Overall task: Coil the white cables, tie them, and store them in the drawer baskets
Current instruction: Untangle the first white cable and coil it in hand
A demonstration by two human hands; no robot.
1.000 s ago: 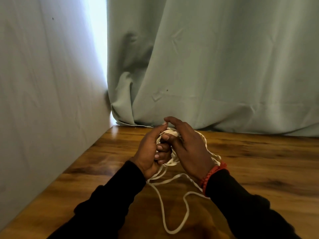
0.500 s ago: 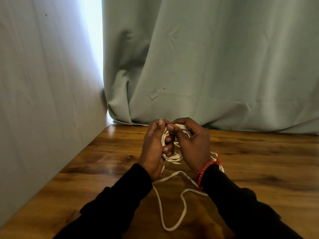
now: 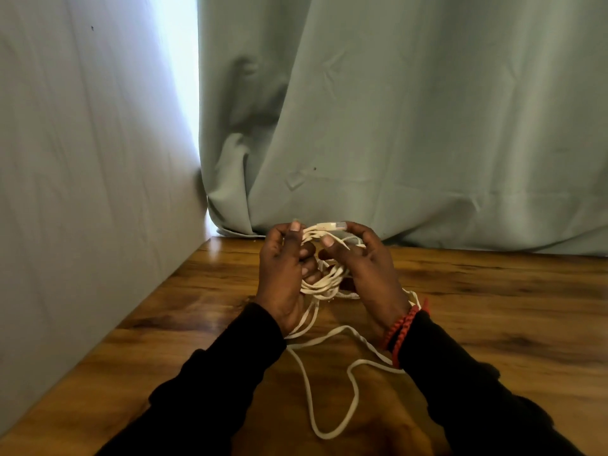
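Though both the left hand (image 3: pixel 284 274) and right hand (image 3: pixel 365 268) grip its coil, the limp white cable (image 3: pixel 324 284) trails toward six o'clock; best pinched at the crossing.

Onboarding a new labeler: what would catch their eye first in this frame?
Centre frame, the left hand and right hand grip a loosely wound white cable above the wooden table, its plug end poking out on top. A slack loop of the cable trails down toward the near edge. A red bracelet marks the right wrist; a pale green curtain fills the back.
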